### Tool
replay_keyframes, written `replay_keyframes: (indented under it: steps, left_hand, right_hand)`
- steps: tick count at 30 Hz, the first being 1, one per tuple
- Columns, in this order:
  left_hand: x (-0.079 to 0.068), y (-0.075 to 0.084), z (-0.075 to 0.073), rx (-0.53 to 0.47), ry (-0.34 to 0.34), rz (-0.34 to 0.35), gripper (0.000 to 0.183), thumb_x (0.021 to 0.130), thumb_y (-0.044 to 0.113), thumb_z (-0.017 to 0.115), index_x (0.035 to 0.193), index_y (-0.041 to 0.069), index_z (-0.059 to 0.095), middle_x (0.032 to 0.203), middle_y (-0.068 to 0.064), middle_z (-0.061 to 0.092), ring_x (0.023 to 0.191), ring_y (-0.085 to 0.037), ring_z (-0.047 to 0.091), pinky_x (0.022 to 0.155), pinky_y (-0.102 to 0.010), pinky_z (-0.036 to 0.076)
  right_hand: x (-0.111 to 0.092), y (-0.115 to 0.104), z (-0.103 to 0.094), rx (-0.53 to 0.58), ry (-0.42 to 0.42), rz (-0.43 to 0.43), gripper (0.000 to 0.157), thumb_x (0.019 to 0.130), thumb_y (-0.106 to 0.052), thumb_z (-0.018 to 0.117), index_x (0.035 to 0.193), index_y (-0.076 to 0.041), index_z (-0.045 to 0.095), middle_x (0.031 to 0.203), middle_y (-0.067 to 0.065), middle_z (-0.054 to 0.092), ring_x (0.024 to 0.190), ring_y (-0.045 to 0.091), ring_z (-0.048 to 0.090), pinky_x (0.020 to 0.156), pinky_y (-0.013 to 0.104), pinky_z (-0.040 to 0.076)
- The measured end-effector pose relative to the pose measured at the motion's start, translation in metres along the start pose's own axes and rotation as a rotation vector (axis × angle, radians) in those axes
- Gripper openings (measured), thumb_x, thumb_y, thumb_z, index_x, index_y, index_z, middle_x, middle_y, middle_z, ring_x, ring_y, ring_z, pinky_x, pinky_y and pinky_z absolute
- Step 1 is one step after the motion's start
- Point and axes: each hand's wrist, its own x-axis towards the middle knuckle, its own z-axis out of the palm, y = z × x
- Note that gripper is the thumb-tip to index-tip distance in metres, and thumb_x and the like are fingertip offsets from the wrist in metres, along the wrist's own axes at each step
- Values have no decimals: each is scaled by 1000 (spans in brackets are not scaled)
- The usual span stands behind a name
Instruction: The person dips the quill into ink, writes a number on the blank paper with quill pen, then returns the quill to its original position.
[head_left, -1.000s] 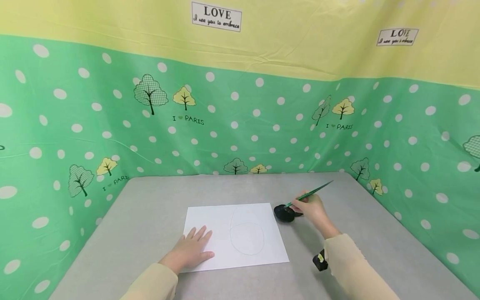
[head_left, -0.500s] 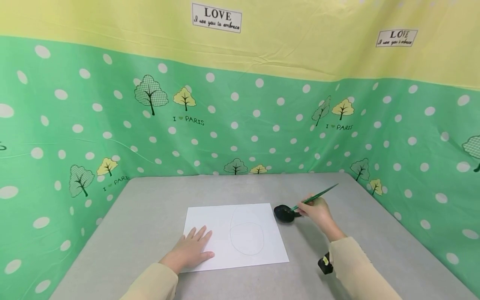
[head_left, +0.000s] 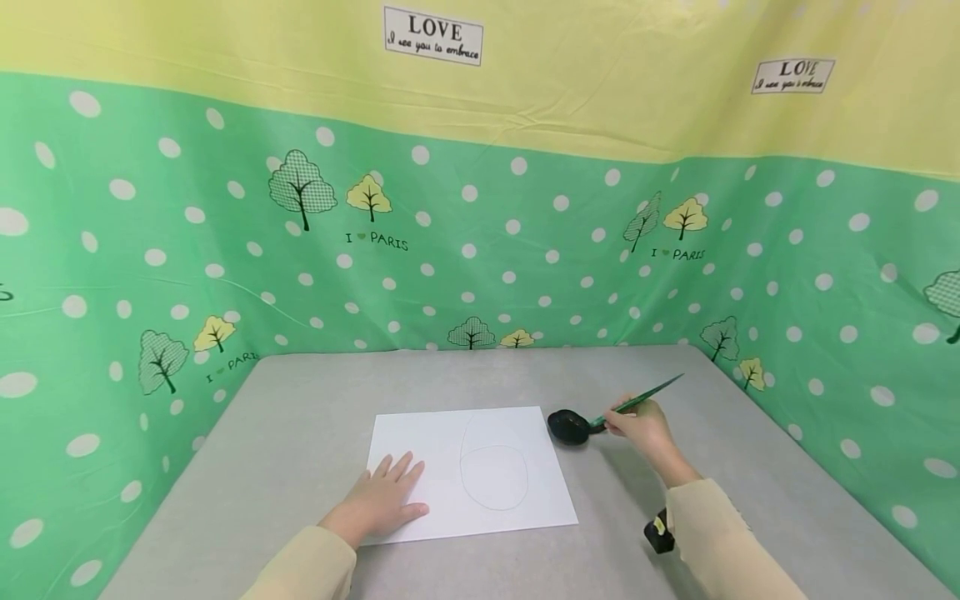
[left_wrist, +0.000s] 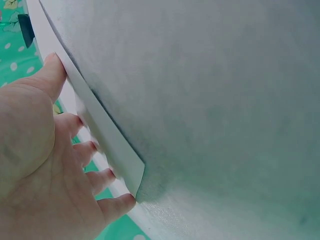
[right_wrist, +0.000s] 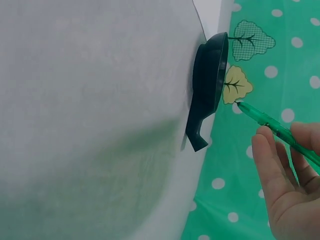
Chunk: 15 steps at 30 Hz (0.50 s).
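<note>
On the grey table lies a white sheet of paper (head_left: 442, 433) with a thin curved line and loop, shaped like a 6. My left hand (head_left: 382, 497) rests on the paper's left part, fingers spread. In the left wrist view, the left hand's thumb and fingertips (left_wrist: 112, 172) touch the paper. My right hand (head_left: 641, 423) pinches a slim green pen (head_left: 637, 400) with a long tapered tail. Its dark tip (right_wrist: 237, 103) shows in the right wrist view, apart from a black pan-shaped dish with a short handle (right_wrist: 207, 75). That dish stands beside the paper's right edge.
A small black device (head_left: 660, 533) with a yellow label sits at the right sleeve. Green and yellow patterned cloth (head_left: 480, 275) hangs behind the table (head_left: 300, 392) and along both sides.
My right hand has drawn back to the right with the green pen, whose tip was over the black dish a second ago. My left hand and the paper have stayed put.
</note>
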Motion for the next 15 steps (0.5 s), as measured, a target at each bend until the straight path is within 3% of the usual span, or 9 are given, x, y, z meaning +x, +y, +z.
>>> replay_keyframes:
  steps: [8, 15]
  left_hand:
    - [0, 1, -1, 7, 3, -2, 67, 88, 46, 54, 137, 2, 41, 143, -21, 31, 129, -47, 22, 100, -64, 19]
    - [-1, 1, -1, -1, 6, 6, 66, 89, 44, 54, 137, 1, 41, 143, -21, 31, 129, -47, 22, 100, -64, 20]
  right_hand:
    - [-2, 1, -2, -28, -13, 14, 13, 87, -1, 59, 92, 10, 55, 79, 17, 63, 67, 20, 64, 61, 28, 55]
    - [-4, 2, -3, -19, -36, 16, 15, 92, -3, 52, 101, 9, 52, 70, 10, 62, 62, 19, 63, 60, 31, 55]
